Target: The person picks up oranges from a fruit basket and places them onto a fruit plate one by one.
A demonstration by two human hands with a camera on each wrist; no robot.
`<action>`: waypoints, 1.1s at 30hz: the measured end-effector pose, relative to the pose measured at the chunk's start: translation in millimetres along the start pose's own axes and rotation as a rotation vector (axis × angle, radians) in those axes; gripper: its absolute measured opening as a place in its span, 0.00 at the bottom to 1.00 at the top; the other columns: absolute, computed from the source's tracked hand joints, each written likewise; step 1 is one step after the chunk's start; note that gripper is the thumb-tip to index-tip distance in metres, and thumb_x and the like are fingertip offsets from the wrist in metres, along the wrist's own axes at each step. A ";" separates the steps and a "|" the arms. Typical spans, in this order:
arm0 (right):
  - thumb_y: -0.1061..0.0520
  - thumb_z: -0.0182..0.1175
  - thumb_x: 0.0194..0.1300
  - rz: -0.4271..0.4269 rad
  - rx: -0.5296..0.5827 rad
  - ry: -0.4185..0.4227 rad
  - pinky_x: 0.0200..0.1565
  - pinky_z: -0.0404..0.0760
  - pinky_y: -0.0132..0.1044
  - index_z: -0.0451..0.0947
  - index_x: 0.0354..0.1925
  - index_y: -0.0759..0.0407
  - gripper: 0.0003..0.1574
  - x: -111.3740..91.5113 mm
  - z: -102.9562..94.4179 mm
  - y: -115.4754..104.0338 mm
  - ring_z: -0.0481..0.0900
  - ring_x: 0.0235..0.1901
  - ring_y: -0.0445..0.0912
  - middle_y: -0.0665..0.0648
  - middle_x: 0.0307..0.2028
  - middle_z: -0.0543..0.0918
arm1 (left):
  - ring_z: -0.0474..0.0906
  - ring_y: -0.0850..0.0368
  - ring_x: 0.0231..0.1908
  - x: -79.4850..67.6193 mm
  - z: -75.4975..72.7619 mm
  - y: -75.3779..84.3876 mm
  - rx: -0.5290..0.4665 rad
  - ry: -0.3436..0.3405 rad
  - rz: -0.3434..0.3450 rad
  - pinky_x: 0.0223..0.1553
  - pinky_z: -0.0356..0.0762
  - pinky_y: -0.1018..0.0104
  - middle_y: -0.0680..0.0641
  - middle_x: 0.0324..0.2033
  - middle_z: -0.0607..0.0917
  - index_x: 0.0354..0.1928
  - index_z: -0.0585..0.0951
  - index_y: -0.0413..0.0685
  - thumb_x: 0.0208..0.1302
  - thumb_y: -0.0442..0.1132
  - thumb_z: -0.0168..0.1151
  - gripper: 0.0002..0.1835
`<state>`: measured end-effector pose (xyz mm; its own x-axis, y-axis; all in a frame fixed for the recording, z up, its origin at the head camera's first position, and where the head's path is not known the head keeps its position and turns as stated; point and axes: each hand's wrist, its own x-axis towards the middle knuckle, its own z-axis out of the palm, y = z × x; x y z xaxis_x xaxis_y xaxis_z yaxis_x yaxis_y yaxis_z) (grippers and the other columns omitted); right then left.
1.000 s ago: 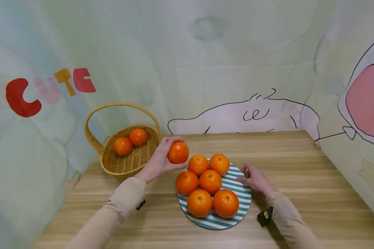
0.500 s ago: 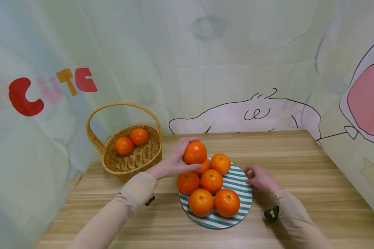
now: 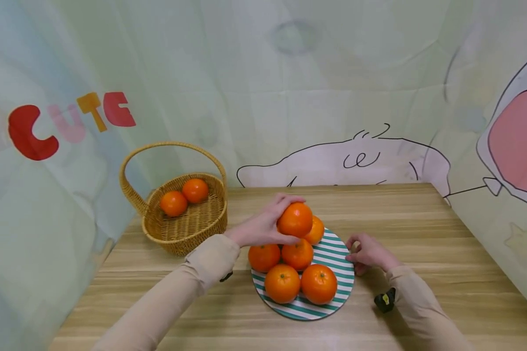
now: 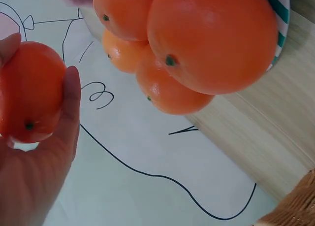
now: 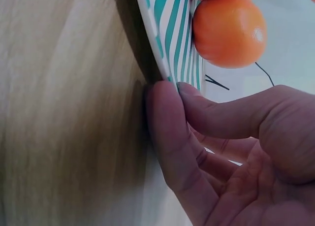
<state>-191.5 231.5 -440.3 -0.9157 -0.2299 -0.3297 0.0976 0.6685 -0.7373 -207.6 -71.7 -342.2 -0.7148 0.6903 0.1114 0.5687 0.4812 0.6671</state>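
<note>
Covering part of a far plate orange (image 3: 316, 231) with the held orange (image 3: 294, 220) in the head view, and hiding the far left rim of the striped plate (image 3: 334, 261) behind the left hand (image 3: 269, 226). Cropping the held orange at the edge of the left wrist view, and showing only a corner of the wicker basket (image 3: 193, 224) there. Cutting off most of the plate in the right wrist view. Counting one orange in hand, five visible on the plate, two basket oranges (image 3: 173, 203). Clamping the held orange above the plate between left thumb, on the near side, and fingers, on the far side. Pinching the plate's right rim between thumb and forefinger of the right hand (image 3: 370, 252), curling the other fingers loosely.
</note>
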 end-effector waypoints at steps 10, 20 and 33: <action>0.67 0.62 0.66 -0.036 0.025 -0.024 0.25 0.85 0.37 0.71 0.48 0.71 0.15 1.5 1.4 -0.2 0.80 0.17 0.42 0.58 0.25 0.78 | 0.74 0.53 0.56 12.2 6.1 8.1 0.076 0.028 0.008 0.59 0.77 0.54 0.50 0.61 0.74 0.67 0.67 0.54 0.52 0.47 0.75 0.41; 0.68 0.61 0.66 -0.038 0.066 -0.050 0.25 0.85 0.37 0.69 0.49 0.73 0.16 0.5 -1.7 1.9 0.80 0.17 0.42 0.60 0.27 0.79 | 0.78 0.53 0.52 34.1 25.5 27.4 0.366 -0.173 -0.057 0.56 0.77 0.59 0.50 0.63 0.72 0.72 0.64 0.62 0.59 0.56 0.71 0.42; 0.68 0.62 0.66 -0.021 0.083 -0.064 0.28 0.86 0.38 0.70 0.49 0.70 0.15 2.2 -2.9 2.6 0.81 0.20 0.43 0.56 0.26 0.76 | 0.82 0.51 0.47 62.2 64.2 41.9 0.745 -0.373 -0.067 0.53 0.76 0.56 0.50 0.61 0.77 0.70 0.63 0.59 0.61 0.66 0.65 0.41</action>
<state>-194.4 234.7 -441.2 -0.8916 -0.2896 -0.3482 0.1129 0.6025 -0.7901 -202.1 26.1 -354.6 -0.6499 0.7180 -0.2493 0.7436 0.6685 -0.0131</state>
